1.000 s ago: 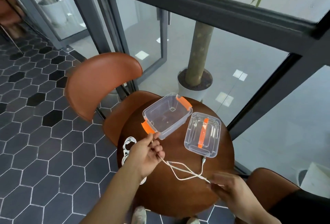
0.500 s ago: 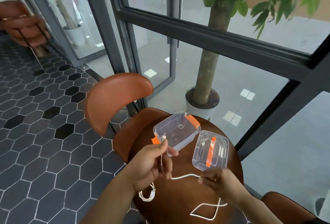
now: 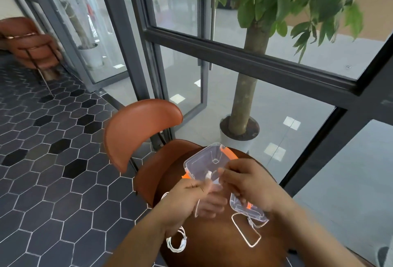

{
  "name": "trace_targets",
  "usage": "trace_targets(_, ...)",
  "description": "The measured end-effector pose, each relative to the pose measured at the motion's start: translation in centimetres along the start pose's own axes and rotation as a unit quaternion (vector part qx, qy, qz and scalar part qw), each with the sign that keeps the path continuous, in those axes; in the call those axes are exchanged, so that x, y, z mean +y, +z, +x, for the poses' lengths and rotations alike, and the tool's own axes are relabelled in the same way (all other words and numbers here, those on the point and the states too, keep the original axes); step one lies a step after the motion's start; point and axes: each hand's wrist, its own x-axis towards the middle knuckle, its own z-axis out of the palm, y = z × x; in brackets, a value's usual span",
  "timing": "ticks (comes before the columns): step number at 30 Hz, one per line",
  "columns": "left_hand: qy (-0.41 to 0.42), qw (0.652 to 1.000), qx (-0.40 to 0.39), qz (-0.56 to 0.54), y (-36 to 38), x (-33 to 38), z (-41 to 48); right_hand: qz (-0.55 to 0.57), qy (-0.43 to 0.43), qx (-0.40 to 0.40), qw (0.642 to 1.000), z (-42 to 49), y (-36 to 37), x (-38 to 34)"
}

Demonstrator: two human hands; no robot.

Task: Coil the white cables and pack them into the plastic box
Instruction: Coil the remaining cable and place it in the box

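1. Two hands meet just over the near rim of the plastic box (image 3: 202, 161), which stands open near the far edge of the round wooden counter (image 3: 212, 249).
2. Left hand (image 3: 189, 197): its fingers are curled round the white cable (image 3: 209, 175), and the plug end sticks up out of the fist against the box's near wall. Blur smears the lower fingers.
3. Right hand (image 3: 248, 183): its fingertips close on the same cable just right of the plug, at the box's near right corner.
4. Slack from that cable lies as a loose loop (image 3: 249, 245) on the counter, nearer the person than the box and to its right.
5. One clear lid (image 3: 255, 215) with an orange handle lies flat just right of and nearer than the box. The right hand covers most of it, and the loop touches its near edge.
6. One second cable (image 3: 176, 243), already coiled, sits well nearer than the box, right at the counter's left edge.
7. Orange latches (image 3: 230, 154) mark the box's far right and near left ends.
8. Left of the box, a brown chair (image 3: 140, 130) has its seat tucked against the counter's rim. Open hexagon-tiled floor (image 3: 53, 181) spreads out past it.
9. Beyond the box, a tree's white pot (image 3: 234, 141) stands close to the counter's far edge, by dark-framed glass.
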Motion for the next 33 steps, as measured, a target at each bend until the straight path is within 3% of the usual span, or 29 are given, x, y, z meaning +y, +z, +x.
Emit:
trace_targets(4, 0.029, 0.961, 0.057, -0.268, 1.1, 0.1, 0.4, -0.177, -0.105, 0.026, 0.978, -3.0, 3.7, -0.6)
trace_targets(6, 0.028, 0.938, 0.051, -0.342, 1.6, 0.5, 0.4, -0.212, -0.123, 0.059, 0.968, -3.7, 5.7, 0.1)
trace_targets(11, 0.072, 0.912, 0.025, -0.403, 0.3, 2.1, 0.3, -0.203, -0.171, 0.122, 0.956, -3.9, 7.3, 3.1)
trace_targets(15, 0.088, 0.897, -0.037, -0.432, 0.1, 3.2, -0.2, -0.085, -0.119, 0.034, 0.989, -3.2, 6.5, 5.4)
trace_targets(19, 0.078, 0.917, -0.072, -0.384, 0.5, 3.2, -0.8, -0.02, -0.088, -0.054, 0.994, -0.5, 3.3, 6.8)
trace_targets(24, 0.049, 0.973, -0.092, -0.206, -0.2, 3.4, -1.7, -0.133, -0.071, -0.18, 0.972, 1.6, -1.9, 6.3)
trace_targets(27, 0.019, 0.988, -0.13, -0.079, -0.9, 3.7, -2.1, -0.168, -0.024, -0.227, 0.959, 2.5, -4.3, 5.3)
trace_targets(30, -0.018, 0.985, -0.16, 0.054, -0.9, 3.9, -2.3, -0.155, -0.025, -0.178, 0.971, 3.6, -5.1, 2.8)
trace_targets(33, -0.038, 0.981, -0.127, 0.142, -0.6, 3.7, -1.8, -0.126, -0.066, -0.098, 0.985, 3.1, -4.0, -1.1)
